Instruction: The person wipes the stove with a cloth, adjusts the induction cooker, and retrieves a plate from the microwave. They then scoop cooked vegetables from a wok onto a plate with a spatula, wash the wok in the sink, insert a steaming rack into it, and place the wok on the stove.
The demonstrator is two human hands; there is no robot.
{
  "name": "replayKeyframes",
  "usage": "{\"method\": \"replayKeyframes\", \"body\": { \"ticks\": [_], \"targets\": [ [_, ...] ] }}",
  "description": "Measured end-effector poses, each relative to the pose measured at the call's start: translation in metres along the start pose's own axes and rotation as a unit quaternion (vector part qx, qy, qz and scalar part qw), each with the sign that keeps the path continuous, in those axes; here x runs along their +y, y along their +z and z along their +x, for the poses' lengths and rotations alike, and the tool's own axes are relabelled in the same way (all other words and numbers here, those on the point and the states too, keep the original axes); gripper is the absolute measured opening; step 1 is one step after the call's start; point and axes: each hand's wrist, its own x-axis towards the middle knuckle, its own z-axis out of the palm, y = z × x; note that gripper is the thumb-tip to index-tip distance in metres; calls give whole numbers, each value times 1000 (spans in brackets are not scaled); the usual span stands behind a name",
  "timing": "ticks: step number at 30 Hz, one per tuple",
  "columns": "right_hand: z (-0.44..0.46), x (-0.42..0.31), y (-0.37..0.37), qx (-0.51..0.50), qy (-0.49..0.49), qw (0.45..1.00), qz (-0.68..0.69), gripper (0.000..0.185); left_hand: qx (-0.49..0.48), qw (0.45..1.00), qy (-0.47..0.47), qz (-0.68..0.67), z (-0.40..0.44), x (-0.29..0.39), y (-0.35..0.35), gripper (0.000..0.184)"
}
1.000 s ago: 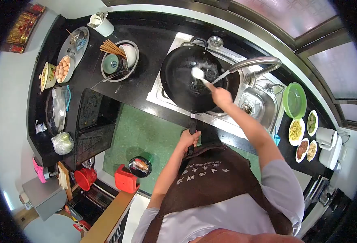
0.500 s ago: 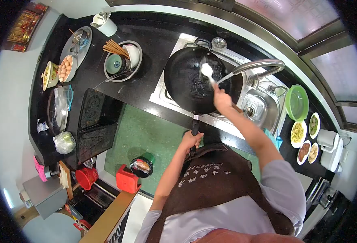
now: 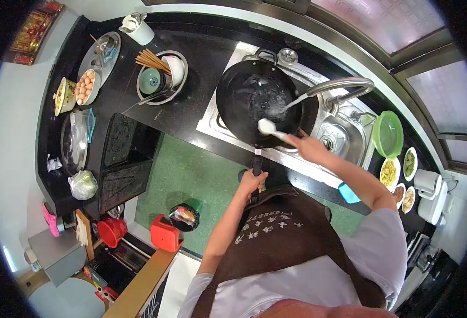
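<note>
A black wok (image 3: 238, 98) rests over the sink, with water running into it from the curved faucet (image 3: 344, 85). My left hand (image 3: 253, 183) is closed around the wok's handle on the near side. In my right hand (image 3: 312, 149) is a white-headed dish brush (image 3: 268, 127), held by its handle. The brush head lies at the wok's near inner wall, just below the splashing water. A blue cloth (image 3: 349, 193) hangs at the counter edge under my right forearm.
Right of the sink (image 3: 336, 140) stand a green basin (image 3: 388, 135) and several food dishes, including a plate of yellow strips (image 3: 388, 174). On the left counter are a bowl with chopsticks (image 3: 151, 60) and a bowl of eggs (image 3: 86, 85). A red stool (image 3: 164, 234) stands on the floor.
My right hand has moved the brush from the wok's far middle toward its near side. Water now splashes visibly in the wok. My left hand stays on the handle.
</note>
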Motion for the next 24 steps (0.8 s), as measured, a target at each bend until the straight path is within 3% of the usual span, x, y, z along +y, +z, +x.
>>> {"method": "replayKeyframes", "body": {
  "ticks": [3,4,5,7,10,12,14,16,18,21,24],
  "targets": [
    [56,24,29,172,17,984,-38,59,-2,1000,-12,-17,-4,5,1,17],
    [87,27,48,287,-13,957,-31,54,-2,1000,-18,-21,-4,6,1,17],
    [113,16,48,302,0,953,12,55,0,1000,-19,-18,-3,5,0,17],
    [123,-33,13,232,41,961,142,52,-1,1000,-25,-11,0,2,-1,17],
    [119,-67,12,235,-45,905,353,53,0,1000,-22,19,3,-2,-2,18],
    [102,-57,35,217,-180,873,398,52,8,1000,-17,16,3,-4,0,18],
    [45,-25,27,97,-199,927,302,56,13,1000,-18,3,3,-5,1,18],
    [-13,2,-12,-7,-117,984,131,57,6,1000,-22,-9,3,-5,2,18],
    [-23,30,-19,-35,19,998,52,55,2,1000,-24,-20,3,-3,2,18],
    [18,49,-4,80,65,992,-72,57,0,999,-24,-25,-1,-1,6,18],
    [81,13,17,157,39,986,-30,55,14,1000,-6,-1,5,-8,6,18]
  ]
}}
